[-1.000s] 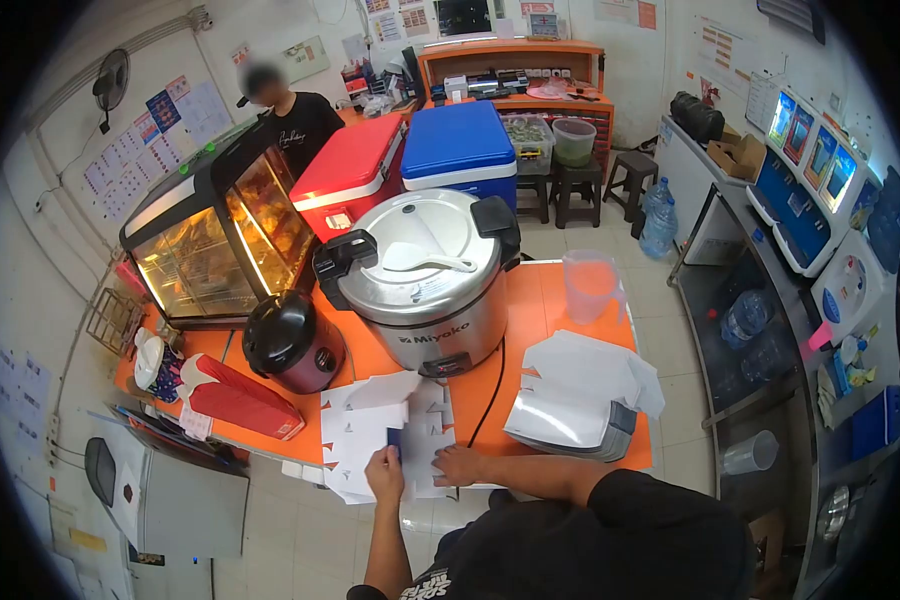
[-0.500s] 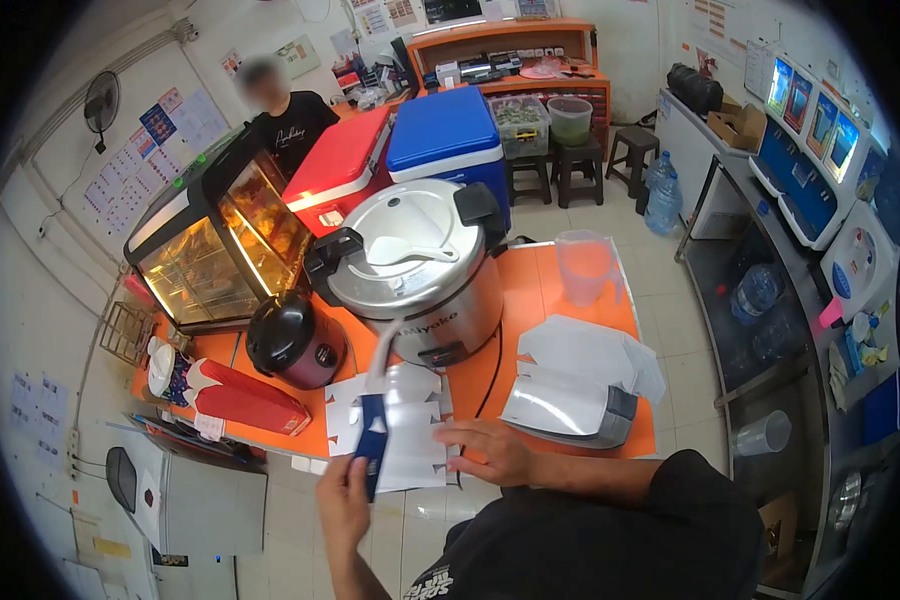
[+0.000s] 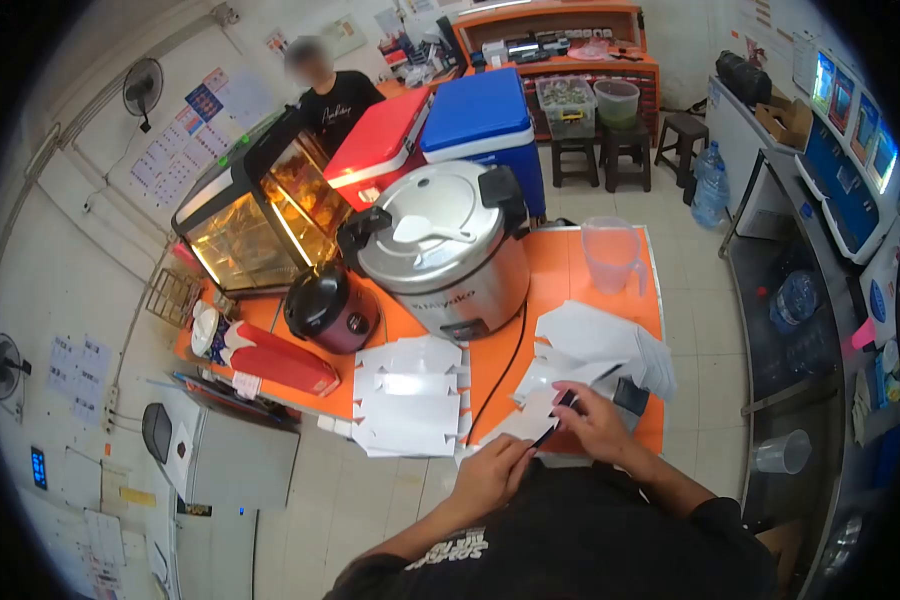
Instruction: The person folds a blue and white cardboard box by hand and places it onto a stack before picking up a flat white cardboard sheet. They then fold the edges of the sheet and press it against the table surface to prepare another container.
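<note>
My left hand (image 3: 492, 474) and my right hand (image 3: 594, 424) are both closed on a flat piece of card (image 3: 530, 420). White shows on its upper face, with dark blue along one edge. The piece is held tilted over the near right part of the orange table; how it is folded I cannot make out. Just beyond my hands lies a pile of white cut card sheets (image 3: 610, 335), partly hidden by my right hand. To the left, more white card blanks with notched edges (image 3: 410, 400) lie flat.
A large steel rice cooker (image 3: 445, 255) with a white scoop (image 3: 428, 231) on its lid stands mid-table. Around it are a small dark cooker (image 3: 332, 312), a red carton (image 3: 280, 358), a clear jug (image 3: 611, 256), coolers and a lit food display. A person (image 3: 335, 100) stands behind.
The card has moved from above the left blanks to the right side, tilting over. My right hand, earlier free with fingers apart, now grips it too. The camera view has shifted.
</note>
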Demonstrator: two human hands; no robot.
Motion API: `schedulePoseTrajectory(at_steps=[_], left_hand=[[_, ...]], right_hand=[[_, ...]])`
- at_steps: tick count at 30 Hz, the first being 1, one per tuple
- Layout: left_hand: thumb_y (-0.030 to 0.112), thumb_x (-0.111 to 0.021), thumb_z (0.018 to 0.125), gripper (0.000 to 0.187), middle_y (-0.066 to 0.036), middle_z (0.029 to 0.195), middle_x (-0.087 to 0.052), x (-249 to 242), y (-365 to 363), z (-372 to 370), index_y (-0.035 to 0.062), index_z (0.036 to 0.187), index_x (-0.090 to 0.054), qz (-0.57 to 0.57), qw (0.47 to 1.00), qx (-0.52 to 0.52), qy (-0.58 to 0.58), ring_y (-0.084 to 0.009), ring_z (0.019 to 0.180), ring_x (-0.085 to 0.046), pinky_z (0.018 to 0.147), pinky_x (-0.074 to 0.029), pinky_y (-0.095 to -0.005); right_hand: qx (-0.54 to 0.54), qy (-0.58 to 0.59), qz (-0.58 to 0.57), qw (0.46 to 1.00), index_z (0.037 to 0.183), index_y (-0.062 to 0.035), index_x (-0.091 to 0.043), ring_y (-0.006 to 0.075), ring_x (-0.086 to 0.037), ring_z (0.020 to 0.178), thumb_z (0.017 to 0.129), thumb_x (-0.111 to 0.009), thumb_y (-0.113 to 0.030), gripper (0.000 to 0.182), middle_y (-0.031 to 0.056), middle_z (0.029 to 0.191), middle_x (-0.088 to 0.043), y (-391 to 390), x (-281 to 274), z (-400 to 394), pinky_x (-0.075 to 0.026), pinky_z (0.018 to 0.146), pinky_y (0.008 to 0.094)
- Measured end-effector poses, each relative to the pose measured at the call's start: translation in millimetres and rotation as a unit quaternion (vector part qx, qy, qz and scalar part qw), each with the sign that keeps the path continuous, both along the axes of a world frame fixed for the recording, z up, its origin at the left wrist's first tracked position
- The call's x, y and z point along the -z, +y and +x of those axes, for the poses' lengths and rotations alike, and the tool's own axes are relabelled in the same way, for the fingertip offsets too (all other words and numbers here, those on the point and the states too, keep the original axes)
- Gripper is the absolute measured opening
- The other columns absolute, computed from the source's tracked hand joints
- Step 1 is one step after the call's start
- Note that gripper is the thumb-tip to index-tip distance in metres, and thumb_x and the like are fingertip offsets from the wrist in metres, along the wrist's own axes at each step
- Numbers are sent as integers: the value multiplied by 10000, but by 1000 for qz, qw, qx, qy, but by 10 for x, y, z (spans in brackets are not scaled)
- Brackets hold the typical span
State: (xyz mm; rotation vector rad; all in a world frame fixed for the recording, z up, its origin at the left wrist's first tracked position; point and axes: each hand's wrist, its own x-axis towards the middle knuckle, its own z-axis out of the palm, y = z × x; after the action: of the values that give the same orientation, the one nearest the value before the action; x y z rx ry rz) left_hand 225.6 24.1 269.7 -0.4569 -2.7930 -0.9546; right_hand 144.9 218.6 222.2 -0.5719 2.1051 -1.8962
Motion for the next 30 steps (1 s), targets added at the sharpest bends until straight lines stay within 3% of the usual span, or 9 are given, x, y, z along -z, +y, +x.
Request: schedulePoseTrajectory(at_steps=[1, 2, 4, 9, 13, 16, 23, 28, 30], left_hand=[[166, -610, 888, 165, -48, 833, -597, 38, 12, -21, 62, 1014, -630, 1, 1000, -6, -7, -225, 734, -622, 624, -487, -328], [179, -612, 897, 210, -18, 855, -595, 83, 3, -54, 50, 1063, -617, 164, 966, -6, -201, -169, 777, -607, 685, -477, -298], [204, -600, 924, 330, 30, 948, -581, 29, 5, -65, 16, 1192, -560, 442, 784, 38, -434, -56, 905, -525, 847, -416, -232], [194, -560, 945, 314, 7, 1006, -600, 76, 133, 0, 24, 1209, -548, 454, 789, 83, -406, -63, 927, -535, 877, -415, -231], [218, -552, 947, 316, -16, 1015, -613, 211, 133, -213, 43, 1209, -535, 493, 747, -18, -445, -85, 910, -586, 841, -464, -247], [233, -558, 940, 269, -49, 978, -623, -82, 243, -350, 34, 1120, -568, 578, 633, -30, -514, -86, 819, -615, 728, -495, -203], [216, -566, 935, 271, -22, 948, -635, 137, 538, -409, 3, 1100, -594, 478, 707, 61, -517, -63, 847, -588, 771, -471, -204], [188, -558, 941, 236, -4, 954, -634, 279, 640, -428, 13, 1088, -614, 462, 691, 81, -550, -56, 853, -578, 802, -456, -203], [194, -556, 943, 248, 0, 966, -634, 326, 653, -462, 13, 1101, -617, 390, 748, 122, -523, -50, 863, -569, 803, -447, -204]], right_hand=[[2, -33, -20, 999, 1243, 37, -451, 133, -604, 822, 887, -575, -57, 389, 119, 1050, -574, 97, -79, -10, -504, 670, 251], [6, -65, -40, 997, 1186, 47, -488, 120, -611, 779, 883, -583, -42, 330, 107, 975, -600, 182, -150, -12, -508, 665, 247], [28, -74, -64, 995, 1144, 37, -511, 129, -626, 767, 876, -609, -64, 302, 106, 916, -621, 330, -249, 50, -515, 674, 255], [55, -49, -126, 989, 1037, 29, -524, 159, -643, 810, 870, -618, -43, 204, 97, 899, -633, 599, -313, 109, -535, 743, 282], [62, -20, -130, 989, 1039, 26, -517, 146, -631, 803, 885, -575, -35, 175, 84, 909, -628, 732, -410, 119, -518, 727, 269], [51, -79, -162, 982, 1043, 16, -545, 131, -624, 754, 881, -583, -55, 181, 76, 915, -633, 772, -486, 99, -510, 681, 265], [-6, -8, 160, 987, 990, -26, -635, 200, -648, 674, 838, -657, -209, 240, 134, 847, -666, 1016, -743, 92, -510, 642, 313], [1, 26, 222, 975, 1009, -43, -647, 259, -666, 731, 824, -667, -267, 292, 148, 878, -679, 1069, -705, 139, -518, 690, 343], [-44, 0, 242, 969, 1043, -60, -653, 258, -671, 770, 832, -661, -288, 311, 145, 904, -681, 1076, -702, 148, -515, 720, 340]])
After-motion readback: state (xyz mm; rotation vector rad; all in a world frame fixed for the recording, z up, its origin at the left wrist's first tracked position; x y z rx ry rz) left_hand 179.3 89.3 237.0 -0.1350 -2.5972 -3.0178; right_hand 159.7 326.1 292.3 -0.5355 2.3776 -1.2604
